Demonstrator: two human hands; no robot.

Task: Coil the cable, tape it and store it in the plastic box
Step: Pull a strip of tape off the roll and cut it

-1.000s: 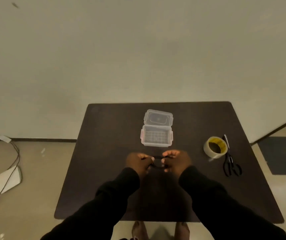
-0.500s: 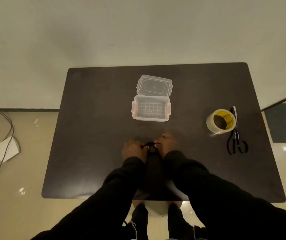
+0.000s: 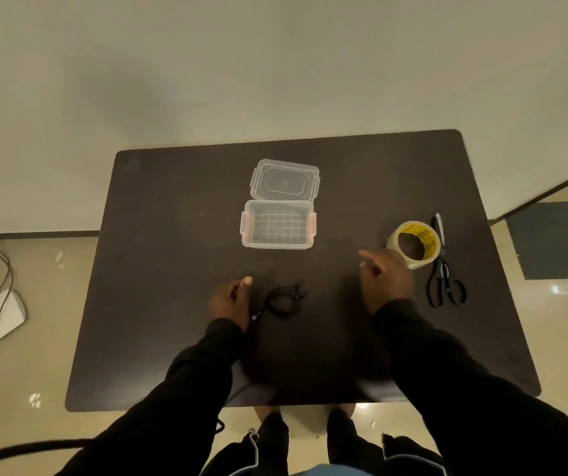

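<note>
- Both hands are bare and hold nothing: the left hand (image 3: 229,300) rests loosely curled just beside the cable, its thumb raised, and the right hand (image 3: 387,278) hangs over the surface with its fingers loosely spread, close to the tape roll.
- Thin black cable (image 3: 282,301), wound into a small coil, lies free on the dark brown surface (image 3: 172,269) between the two hands; its plug ends stick out of the coil, one toward the left hand.
- Clear plastic box (image 3: 277,228) with orange side clips stands open and empty beyond the coil; its clear lid (image 3: 284,180) lies flat just behind it.
- Roll of clear packing tape with a yellow printed core (image 3: 414,243) stands at the right, with black-handled scissors (image 3: 445,283) just beside it.
- Progress, as judged: coiling appears done; no tape is visible on the coil, so taping, cutting and storing in the box remain.
- Likely step in hand: taking up the tape roll with the right hand.
- Risk, as judged: the unsecured coil may spring loose while it lies unheld.
</note>
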